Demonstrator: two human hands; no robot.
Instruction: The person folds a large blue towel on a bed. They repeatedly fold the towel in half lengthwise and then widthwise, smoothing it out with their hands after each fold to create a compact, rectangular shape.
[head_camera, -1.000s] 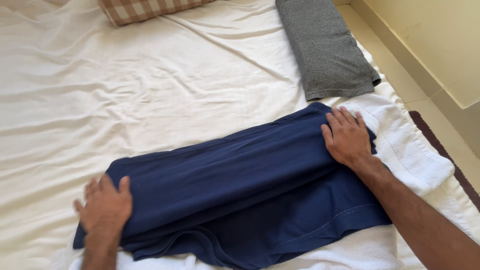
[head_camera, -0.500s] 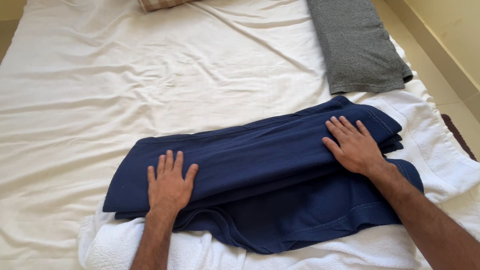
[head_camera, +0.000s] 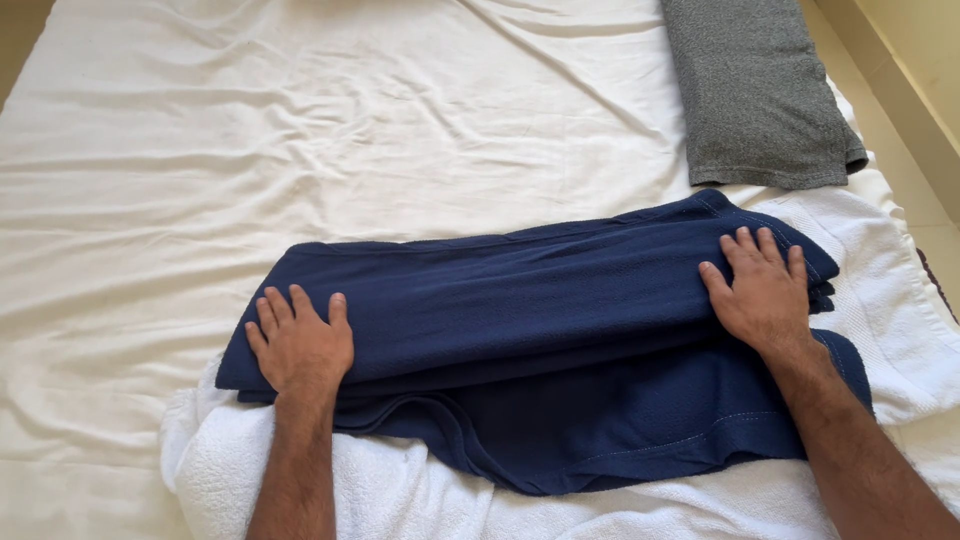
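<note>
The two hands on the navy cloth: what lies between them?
In the head view, only the folded navy cloth lies between the left hand and the right hand; both press flat on it.

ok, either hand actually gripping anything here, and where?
No grip. The left hand lies flat on the left end of the folded navy cloth, and the right hand lies flat near its right end.

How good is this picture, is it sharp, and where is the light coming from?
Head view: sharp all over, no motion blur on the left hand or right hand; soft daylight, brightest on the white sheet, without glare; faint shadows in its creases and under the folds of the blue cloth; the weave of the grey cloth shows clearly; the light's source is out of view.
</note>
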